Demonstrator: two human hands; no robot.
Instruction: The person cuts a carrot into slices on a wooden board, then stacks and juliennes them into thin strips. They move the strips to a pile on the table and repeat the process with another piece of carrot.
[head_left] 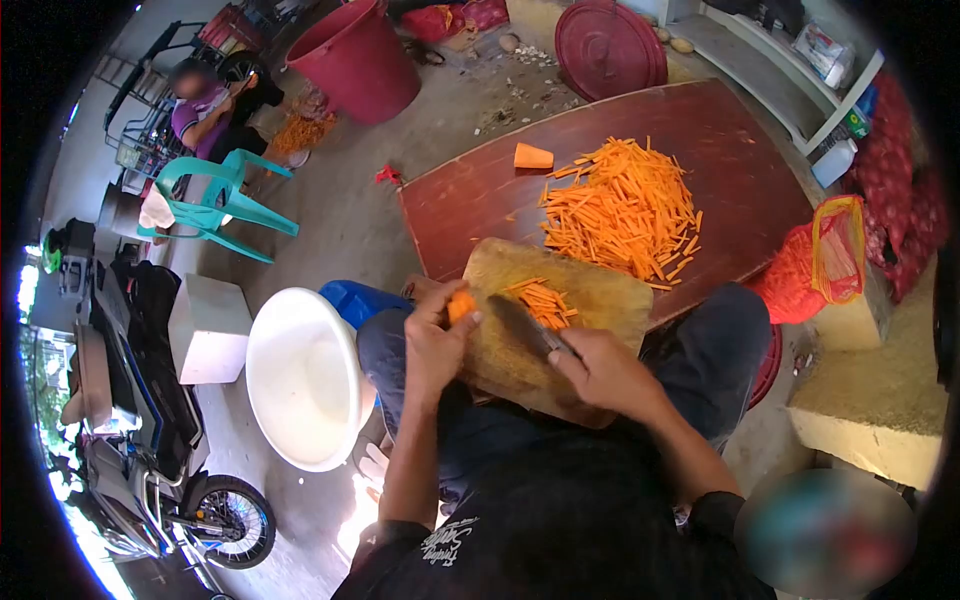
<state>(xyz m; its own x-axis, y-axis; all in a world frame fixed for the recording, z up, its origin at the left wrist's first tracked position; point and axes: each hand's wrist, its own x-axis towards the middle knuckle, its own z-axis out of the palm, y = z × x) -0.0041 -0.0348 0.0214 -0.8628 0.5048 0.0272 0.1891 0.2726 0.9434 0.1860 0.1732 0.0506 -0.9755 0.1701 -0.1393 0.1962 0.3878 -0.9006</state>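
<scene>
My left hand (pixel 437 335) is closed around a piece of carrot (pixel 461 305) at the left edge of a worn wooden cutting board (pixel 610 300). In my right hand (pixel 605 372) is the handle of a knife (pixel 522 327), its dark blade lying over the board and pointing up and left. Cut carrot sticks (pixel 545 303) lie on the board beside the blade. Beyond the board, a large pile of carrot sticks (pixel 625 205) rests on the reddish-brown tabletop (pixel 740 150). A thick carrot chunk (pixel 533 156) sits left of that pile.
A white basin (pixel 300 380) stands to my left, near a white box (pixel 210 328) and a motorcycle (pixel 150 400). Farther back are a green chair (pixel 220 195), a seated person (pixel 200 115) and a red bucket (pixel 355 60). Red mesh bags (pixel 800 275) lie at right.
</scene>
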